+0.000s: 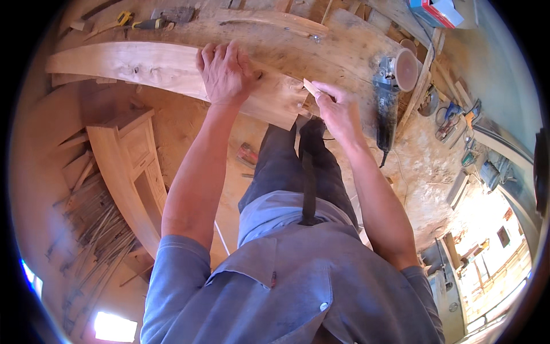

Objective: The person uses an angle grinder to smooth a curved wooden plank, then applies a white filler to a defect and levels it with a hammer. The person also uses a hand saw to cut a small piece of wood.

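Observation:
A long pale wooden board (154, 67) lies along the near side of the workbench, its right end jutting toward me with a notched edge. My left hand (226, 74) rests on top of the board, its fingers bent over the far edge and gripping it. Beside the board's right end, my right hand (339, 112) is closed, pinching a small thin wooden strip (312, 88) between thumb and fingers. The strip's tip points at the notched end; whether it touches the wood I cannot tell.
An angle grinder (388, 97) lies on the workbench (344, 51) to the right. A yellow tape measure (124, 18) and other tools lie at the far left. A wooden cabinet (129, 166) stands on the left, near stacked thin strips. Power tools and cords lie at the right.

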Demonstrator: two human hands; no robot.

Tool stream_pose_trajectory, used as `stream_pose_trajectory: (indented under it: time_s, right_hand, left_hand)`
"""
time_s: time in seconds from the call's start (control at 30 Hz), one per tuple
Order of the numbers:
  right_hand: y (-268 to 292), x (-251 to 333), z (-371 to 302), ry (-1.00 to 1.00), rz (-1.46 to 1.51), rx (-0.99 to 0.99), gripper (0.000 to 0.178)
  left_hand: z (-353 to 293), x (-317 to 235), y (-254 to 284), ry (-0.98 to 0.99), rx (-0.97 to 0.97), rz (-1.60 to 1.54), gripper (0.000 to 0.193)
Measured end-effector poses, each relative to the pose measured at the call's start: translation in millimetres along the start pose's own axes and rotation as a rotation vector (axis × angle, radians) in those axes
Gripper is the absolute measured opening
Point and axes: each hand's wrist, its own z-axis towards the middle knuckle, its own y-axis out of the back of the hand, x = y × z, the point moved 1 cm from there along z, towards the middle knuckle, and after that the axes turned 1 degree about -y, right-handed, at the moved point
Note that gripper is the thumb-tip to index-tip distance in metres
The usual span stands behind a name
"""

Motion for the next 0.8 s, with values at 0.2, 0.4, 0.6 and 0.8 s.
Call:
stream_pose_trajectory:
  time_s: [0.2, 0.4, 0.6, 0.8]
  right_hand:
    - [4, 12, 6, -0.057, -0.089, 0.061, 0.029]
    - [0, 19, 16, -0.018, -0.235, 0.144, 0.031]
    - [8, 14, 29, 0.011, -0.045, 0.236, 0.033]
    - [17, 20, 51, -0.069, -0.094, 0.432, 0.033]
  left_hand:
    - [-1, -4, 0, 0.031, 0.052, 0.054, 0.029]
    - [1, -8, 0, 0.053, 0.077, 0.077, 0.028]
    - [6, -5, -3, 0.033, 0.068, 0.046, 0.027]
    - [8, -8, -1, 0.04, 0.131, 0.094, 0.026]
